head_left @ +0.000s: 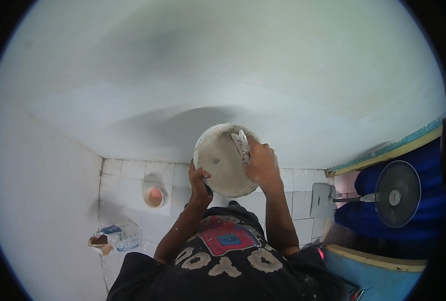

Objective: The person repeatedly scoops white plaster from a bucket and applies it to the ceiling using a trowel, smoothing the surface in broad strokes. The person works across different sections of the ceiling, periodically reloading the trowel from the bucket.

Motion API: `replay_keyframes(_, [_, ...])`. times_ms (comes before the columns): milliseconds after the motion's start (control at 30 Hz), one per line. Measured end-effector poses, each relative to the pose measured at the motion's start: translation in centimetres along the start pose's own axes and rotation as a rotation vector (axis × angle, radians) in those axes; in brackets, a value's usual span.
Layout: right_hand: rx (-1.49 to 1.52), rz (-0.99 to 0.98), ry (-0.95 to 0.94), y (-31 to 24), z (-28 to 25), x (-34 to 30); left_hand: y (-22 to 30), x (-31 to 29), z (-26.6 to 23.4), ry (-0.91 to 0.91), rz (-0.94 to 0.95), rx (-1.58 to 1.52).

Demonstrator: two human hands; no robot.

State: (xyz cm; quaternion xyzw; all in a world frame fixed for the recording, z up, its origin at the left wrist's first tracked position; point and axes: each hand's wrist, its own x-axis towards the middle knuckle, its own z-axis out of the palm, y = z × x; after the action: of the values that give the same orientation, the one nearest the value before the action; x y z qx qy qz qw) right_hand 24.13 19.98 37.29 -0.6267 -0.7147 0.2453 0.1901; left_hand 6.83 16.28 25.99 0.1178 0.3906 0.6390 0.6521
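Note:
A round, whitish plaster-coated tub (225, 183) is held up in front of my body, close to the white wall. Grey-white paste lines its inside, with a small dark spot on it. My left hand (200, 183) grips the tub's left rim, the thumb lying over the edge. At the right side of the tub, my right hand (262, 166) is closed round a plaster-smeared scraper (242, 145). The scraper's upper end sticks out above the fist, over the tub's inside. The fist hides the rest of the tool.
White wall (303, 125) rises ahead. On the tiled floor (133, 175) at left stand a small white bucket (155, 196) with something pink inside and a torn, opened bag (115, 238). A standing fan (396, 195) is at right, by a doorway with blue cloth (353, 220).

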Motion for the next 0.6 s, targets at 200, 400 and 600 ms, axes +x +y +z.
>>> replay_keyframes(200, [-0.117, -0.050, -0.037, -4.5, 6.7, -0.1, 3.4, 1.5, -4.7, -0.018, -0.048, 0.012])
replay_keyframes(400, [-0.048, -0.002, -0.038, -7.6, 7.4, -0.1, 6.3, 2.0, -7.8, -0.002, -0.060, 0.037])
replay_keyframes(600, [0.082, -0.077, 0.039, -2.7, 10.2, -0.2, 4.0, 3.6, -9.6, -0.067, -0.015, 0.108])
